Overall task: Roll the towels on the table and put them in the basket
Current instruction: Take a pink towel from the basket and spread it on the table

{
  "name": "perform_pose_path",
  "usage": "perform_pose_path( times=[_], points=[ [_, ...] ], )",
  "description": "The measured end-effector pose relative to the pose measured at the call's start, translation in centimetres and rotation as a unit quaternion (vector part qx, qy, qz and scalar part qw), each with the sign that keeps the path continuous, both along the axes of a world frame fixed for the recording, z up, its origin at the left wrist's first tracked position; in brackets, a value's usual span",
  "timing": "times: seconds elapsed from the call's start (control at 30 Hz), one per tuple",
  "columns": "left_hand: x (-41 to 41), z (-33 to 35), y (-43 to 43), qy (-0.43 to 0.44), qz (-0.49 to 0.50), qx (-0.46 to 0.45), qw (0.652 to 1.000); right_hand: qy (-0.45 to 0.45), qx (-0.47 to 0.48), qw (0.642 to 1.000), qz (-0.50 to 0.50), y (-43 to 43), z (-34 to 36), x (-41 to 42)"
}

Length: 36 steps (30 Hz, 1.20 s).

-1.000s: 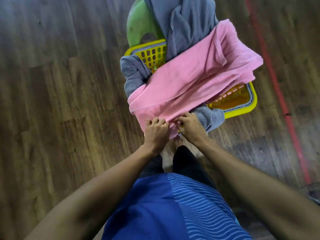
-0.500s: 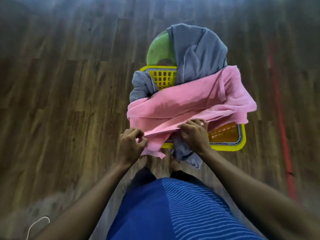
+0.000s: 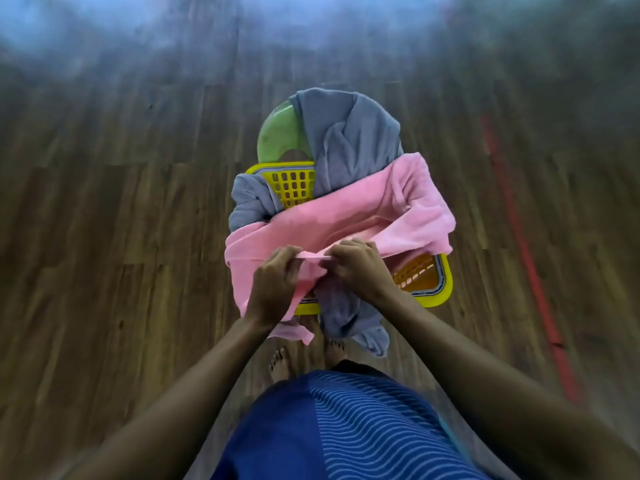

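Note:
A yellow plastic basket point(image 3: 437, 292) with a slotted wall sits on a green stool point(image 3: 277, 133) on the wooden floor. A pink towel point(image 3: 363, 209) lies unrolled across the basket's top. A grey towel point(image 3: 346, 133) is draped over the far side, and more grey cloth hangs over the near edge. My left hand point(image 3: 273, 285) and my right hand point(image 3: 356, 268) both pinch the pink towel's near edge, side by side above the basket's front rim. No table is in view.
Dark wooden floor point(image 3: 104, 237) surrounds the basket on all sides. A red line point(image 3: 519, 237) runs along the floor at the right. My bare feet point(image 3: 280, 362) stand just in front of the basket.
The view has tilted, so the basket appears lower and nearer the middle. My hands have shifted along the pink towel's near edge, came close together again, and lifted that edge slightly.

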State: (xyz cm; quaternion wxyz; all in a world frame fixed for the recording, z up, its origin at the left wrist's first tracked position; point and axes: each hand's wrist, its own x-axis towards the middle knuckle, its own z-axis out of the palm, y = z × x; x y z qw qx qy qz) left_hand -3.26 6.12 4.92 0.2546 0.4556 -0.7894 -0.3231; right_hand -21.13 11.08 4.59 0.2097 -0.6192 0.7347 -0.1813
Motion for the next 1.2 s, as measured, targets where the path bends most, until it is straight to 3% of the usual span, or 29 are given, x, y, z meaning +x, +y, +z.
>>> perform_pose_path(
  times=[0.1, 0.3, 0.47, 0.63, 0.77, 1.0, 1.13, 1.2],
  points=[
    [1.4, 0.8, -0.4, 0.01, 0.031, -0.013, 0.999, -0.009, 0.037, 0.998, -0.041, 1.1, -0.7, -0.9],
    [3.4, 1.0, -0.6, -0.015, 0.081, -0.008, 0.997, -0.052, -0.044, 0.991, -0.113, 2.0, 0.4, -2.4],
    [0.2, 0.2, -0.6, -0.079, -0.092, -0.063, 0.991, -0.112, -0.084, 0.99, -0.036, 0.3, 2.8, -0.3],
    [-2.5, 1.4, -0.7, 0.001, -0.096, -0.032, 0.995, -0.16, -0.103, 0.981, -0.029, 0.6, 4.5, 0.6],
    [-2.0, 2.8, -1.0, 0.013, -0.12, -0.037, 0.992, -0.189, -0.112, 0.971, -0.091, 1.1, 4.6, 0.1],
    [0.5, 4.4, -2.2, 0.044, -0.043, -0.056, 0.997, -0.186, -0.014, 0.971, -0.149, 3.1, 1.8, -2.9],
    [2.3, 4.2, -2.9, 0.037, 0.031, -0.058, 0.997, -0.218, -0.036, 0.959, -0.175, 3.2, 2.5, -4.1],
    [2.5, 4.1, -3.1, 0.011, 0.024, -0.035, 0.999, -0.214, -0.051, 0.966, -0.134, 2.1, 4.4, -3.9]
  ],
)
